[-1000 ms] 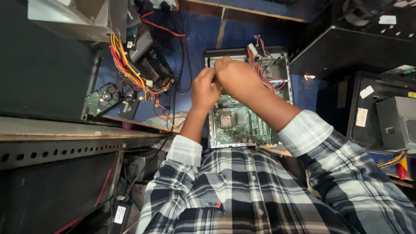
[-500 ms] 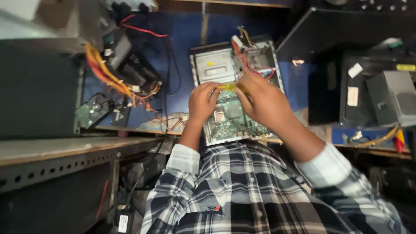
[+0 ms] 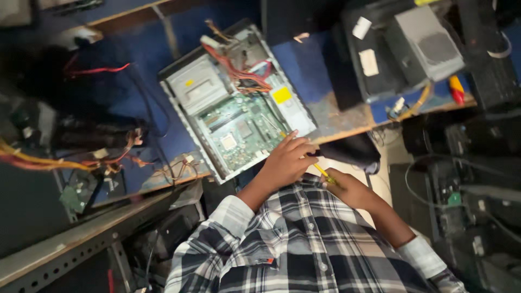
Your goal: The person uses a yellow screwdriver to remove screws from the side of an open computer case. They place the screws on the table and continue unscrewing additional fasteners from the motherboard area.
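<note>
An open desktop computer case point(image 3: 187, 73) lies on a blue-topped bench, showing its green motherboard point(image 3: 236, 133), a silver drive point(image 3: 196, 87) and a bundle of red and orange wires point(image 3: 236, 73). My left hand point(image 3: 285, 161) rests at the near corner of the case with its fingers spread toward the board. Just behind it, close to my plaid shirt, my right hand point(image 3: 350, 189) grips a thin yellow-handled screwdriver point(image 3: 325, 173). The tool's tip points toward my left hand and part of it is hidden by that hand.
A loose circuit board point(image 3: 73, 198) and tangled yellow and red cables point(image 3: 49, 161) lie at the left. Grey and black computer boxes point(image 3: 412, 49) crowd the bench at the right, next to a red-handled tool point(image 3: 457, 89). A perforated metal shelf rail point(image 3: 81, 249) runs below left.
Both hands have dropped from above the motherboard to the case's near corner and moved apart. The right hand drew back with the screwdriver. The view swung and tilted.
</note>
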